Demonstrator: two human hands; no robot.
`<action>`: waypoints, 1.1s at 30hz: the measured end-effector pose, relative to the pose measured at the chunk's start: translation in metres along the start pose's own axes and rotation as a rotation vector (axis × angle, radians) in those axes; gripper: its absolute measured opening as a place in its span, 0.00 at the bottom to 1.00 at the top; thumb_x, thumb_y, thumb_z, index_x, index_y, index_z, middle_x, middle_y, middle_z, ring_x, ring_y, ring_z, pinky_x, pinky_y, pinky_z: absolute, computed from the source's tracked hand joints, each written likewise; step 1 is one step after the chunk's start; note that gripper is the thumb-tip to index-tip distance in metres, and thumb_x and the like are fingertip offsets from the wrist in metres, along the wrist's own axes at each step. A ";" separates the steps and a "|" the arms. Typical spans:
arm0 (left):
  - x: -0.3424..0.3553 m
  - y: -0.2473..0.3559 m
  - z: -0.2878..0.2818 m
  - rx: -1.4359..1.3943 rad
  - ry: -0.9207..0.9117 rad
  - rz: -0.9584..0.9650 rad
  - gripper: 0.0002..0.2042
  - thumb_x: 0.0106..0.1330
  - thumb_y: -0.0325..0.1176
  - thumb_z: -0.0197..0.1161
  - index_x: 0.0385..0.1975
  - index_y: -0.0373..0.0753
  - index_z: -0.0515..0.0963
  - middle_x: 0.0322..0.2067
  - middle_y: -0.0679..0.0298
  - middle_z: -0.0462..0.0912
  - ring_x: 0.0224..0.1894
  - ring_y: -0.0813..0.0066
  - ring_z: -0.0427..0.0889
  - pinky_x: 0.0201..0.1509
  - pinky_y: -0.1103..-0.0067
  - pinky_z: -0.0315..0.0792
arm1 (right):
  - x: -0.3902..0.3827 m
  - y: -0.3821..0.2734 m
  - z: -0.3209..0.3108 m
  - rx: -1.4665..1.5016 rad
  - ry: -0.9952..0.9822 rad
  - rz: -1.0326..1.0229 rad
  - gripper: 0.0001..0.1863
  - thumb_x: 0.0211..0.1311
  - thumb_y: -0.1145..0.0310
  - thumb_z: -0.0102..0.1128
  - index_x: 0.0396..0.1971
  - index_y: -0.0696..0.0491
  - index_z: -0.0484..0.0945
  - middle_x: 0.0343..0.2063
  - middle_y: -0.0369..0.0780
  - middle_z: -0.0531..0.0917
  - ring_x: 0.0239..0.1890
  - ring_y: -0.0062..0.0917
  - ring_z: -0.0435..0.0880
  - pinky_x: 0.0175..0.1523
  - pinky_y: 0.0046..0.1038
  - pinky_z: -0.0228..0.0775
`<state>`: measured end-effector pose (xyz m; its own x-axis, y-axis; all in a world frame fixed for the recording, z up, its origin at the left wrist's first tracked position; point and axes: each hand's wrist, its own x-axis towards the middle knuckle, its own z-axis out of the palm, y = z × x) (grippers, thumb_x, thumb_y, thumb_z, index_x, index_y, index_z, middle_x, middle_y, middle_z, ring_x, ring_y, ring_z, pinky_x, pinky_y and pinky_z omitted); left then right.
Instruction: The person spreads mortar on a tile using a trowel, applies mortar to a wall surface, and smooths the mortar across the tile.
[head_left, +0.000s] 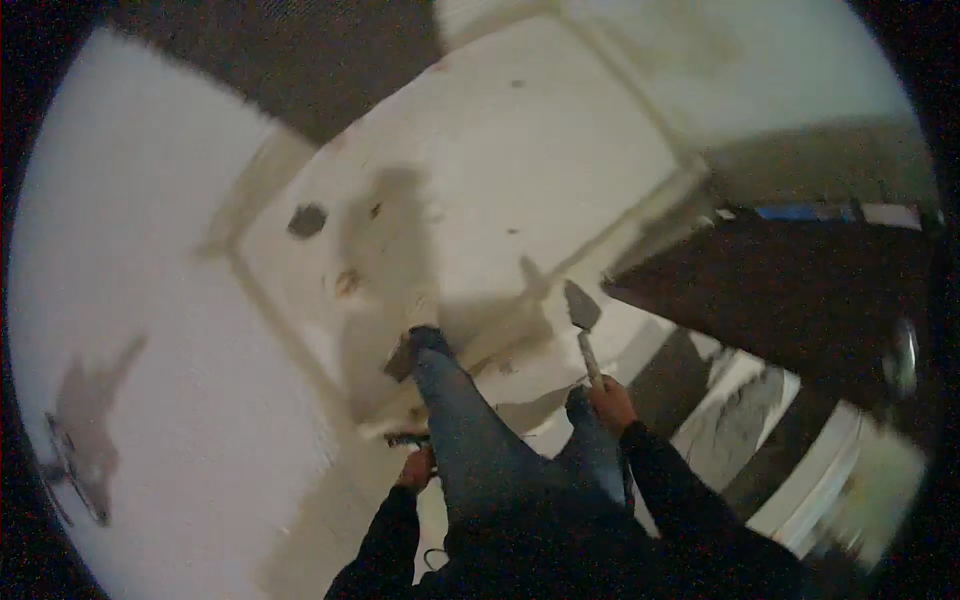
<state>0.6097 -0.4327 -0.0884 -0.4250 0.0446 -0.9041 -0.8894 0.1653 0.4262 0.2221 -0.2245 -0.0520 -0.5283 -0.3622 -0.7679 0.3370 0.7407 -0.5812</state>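
Note:
My right hand is closed round the handle of a pointed trowel, whose grey blade points up and away from me. Low on the left, my left hand grips a small dark tool; its exact kind is too blurred to make out. Both hands hang beside my legs in blue jeans, apart from each other. One dark shoe shows on the pale floor, beyond my hands.
A dark brown slab-like surface juts in at the right, with blue and white items along its far edge. White steps or boards lie below it. A round dark spot marks the floor. A white wall rises at left.

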 end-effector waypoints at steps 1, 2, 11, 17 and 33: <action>-0.012 0.015 -0.011 -0.361 -0.036 -0.079 0.20 0.59 0.33 0.53 0.52 0.38 0.65 0.50 0.55 0.70 0.52 0.63 0.70 0.52 0.69 0.67 | -0.002 0.023 -0.017 -0.043 0.004 0.051 0.18 0.50 0.63 0.58 0.40 0.56 0.72 0.22 0.37 0.75 0.23 0.21 0.73 0.28 0.25 0.65; -0.031 0.019 -0.018 -0.712 -0.074 -0.191 0.18 0.61 0.33 0.51 0.51 0.38 0.67 0.49 0.56 0.71 0.52 0.65 0.70 0.51 0.70 0.68 | -0.008 0.043 -0.034 -0.071 -0.003 0.111 0.22 0.47 0.61 0.60 0.43 0.55 0.73 0.29 0.42 0.80 0.31 0.25 0.78 0.36 0.27 0.70; 0.054 0.057 -0.213 1.219 0.132 1.156 0.10 0.60 0.35 0.51 0.35 0.38 0.76 0.29 0.62 0.78 0.33 0.68 0.78 0.35 0.75 0.73 | -0.142 0.075 -0.083 0.050 0.478 0.046 0.21 0.43 0.62 0.59 0.41 0.51 0.73 0.29 0.46 0.79 0.33 0.37 0.78 0.40 0.33 0.68; 0.078 0.297 -0.191 -0.064 0.056 0.290 0.17 0.62 0.41 0.53 0.47 0.39 0.71 0.30 0.68 0.77 0.28 0.80 0.76 0.25 0.84 0.67 | -0.196 0.214 -0.115 0.347 0.836 0.352 0.19 0.48 0.61 0.56 0.41 0.50 0.73 0.33 0.47 0.79 0.39 0.39 0.77 0.43 0.34 0.66; -0.033 0.348 0.006 1.095 -0.001 0.160 0.19 0.59 0.36 0.54 0.49 0.37 0.67 0.33 0.65 0.78 0.35 0.73 0.78 0.29 0.80 0.70 | -0.135 0.578 -0.569 -0.278 1.030 0.219 0.19 0.50 0.57 0.57 0.39 0.53 0.74 0.28 0.47 0.78 0.27 0.40 0.77 0.34 0.36 0.71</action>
<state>0.3152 -0.3703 0.0894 -0.5213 0.1442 -0.8411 -0.1939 0.9398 0.2813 0.0448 0.5741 -0.1307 -0.9216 0.3451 -0.1777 0.3835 0.8804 -0.2789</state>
